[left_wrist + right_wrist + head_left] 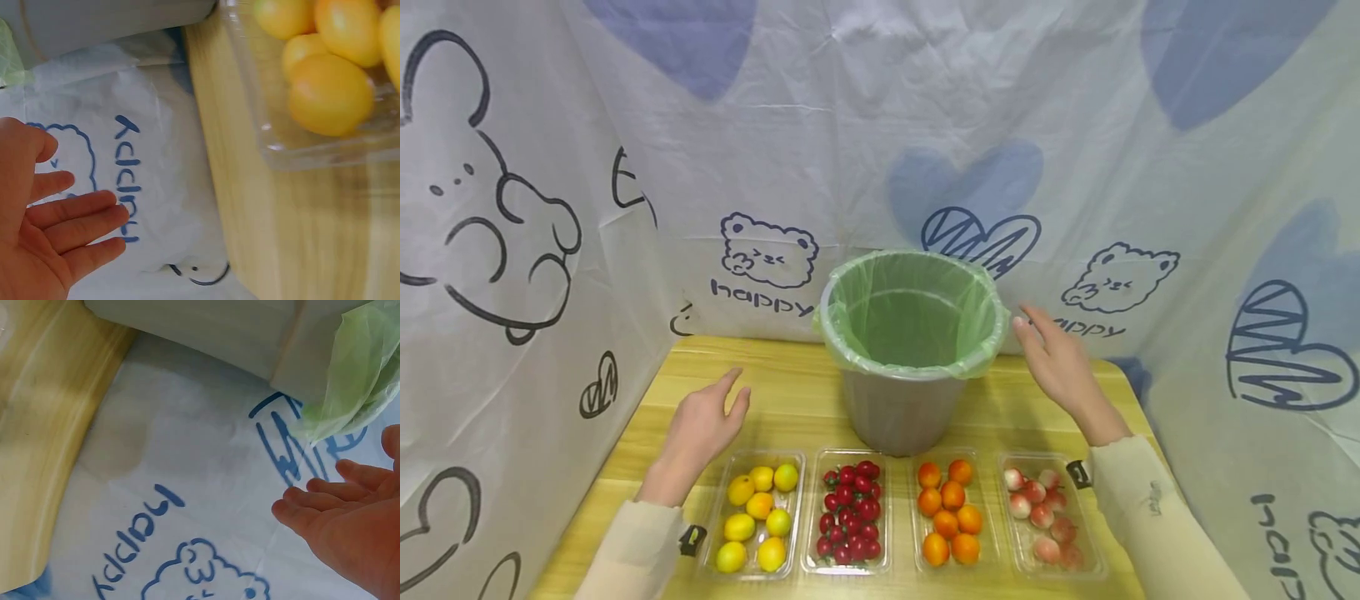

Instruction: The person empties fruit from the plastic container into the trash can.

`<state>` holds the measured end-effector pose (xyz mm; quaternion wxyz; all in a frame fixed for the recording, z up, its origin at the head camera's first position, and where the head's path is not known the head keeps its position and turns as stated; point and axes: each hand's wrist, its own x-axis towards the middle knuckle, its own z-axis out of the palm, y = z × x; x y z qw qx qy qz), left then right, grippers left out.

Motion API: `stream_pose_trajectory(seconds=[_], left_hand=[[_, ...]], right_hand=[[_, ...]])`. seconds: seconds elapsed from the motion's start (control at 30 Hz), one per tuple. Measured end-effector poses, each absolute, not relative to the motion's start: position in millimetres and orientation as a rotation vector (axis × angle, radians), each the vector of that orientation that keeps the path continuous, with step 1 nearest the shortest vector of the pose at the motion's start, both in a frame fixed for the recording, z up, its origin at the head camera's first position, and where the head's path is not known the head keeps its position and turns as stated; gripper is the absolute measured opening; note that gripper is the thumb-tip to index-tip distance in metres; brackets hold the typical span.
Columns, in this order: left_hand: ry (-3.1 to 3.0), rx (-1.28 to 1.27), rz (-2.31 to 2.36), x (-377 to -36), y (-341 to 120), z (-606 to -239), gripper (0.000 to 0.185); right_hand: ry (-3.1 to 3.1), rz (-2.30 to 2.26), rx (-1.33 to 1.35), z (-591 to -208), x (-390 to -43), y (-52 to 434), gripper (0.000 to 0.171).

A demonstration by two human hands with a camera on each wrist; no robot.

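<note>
A pale wooden table (790,400) stands enclosed on 3 sides by a white printed sheet (925,125) hung as a backdrop. Behind the table the sheet shows blue hearts, outlined bears and the word "happy"; left of the table it carries large black bear outlines. Light is soft and even.

Left hand (700,429) flat, fingers straight; right hand (1060,367) likewise, raised.
</note>
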<state>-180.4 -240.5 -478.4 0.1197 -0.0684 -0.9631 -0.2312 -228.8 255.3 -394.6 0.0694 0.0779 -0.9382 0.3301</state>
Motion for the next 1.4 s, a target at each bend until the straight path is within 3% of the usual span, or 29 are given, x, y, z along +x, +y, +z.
stream_pose_trajectory(seconds=[0.3,0.57,0.87,1.4], left_hand=[[-2.795,-0.116,-0.634,-158.4,-259.7,-509.2,0.038],[-2.893,0.031,-0.668,-131.9,-278.8,-538.2,0.042],[-3.022,0.178,-0.826,-113.2,-292.3,-562.2,0.049],[-3.059,0.212,-0.909,-100.2,-292.3,-585.0,0.052]], right_hand=[[-2.756,0.948,0.378,-391.7,-248.2,237.8,0.063],[-2.859,0.883,0.434,-389.8,-256.4,228.0,0.073],[-2.863,0.831,0.444,-392.3,-261.4,227.6,0.064],[-3.015,0.61,0.528,-377.0,-261.9,227.5,0.064]])
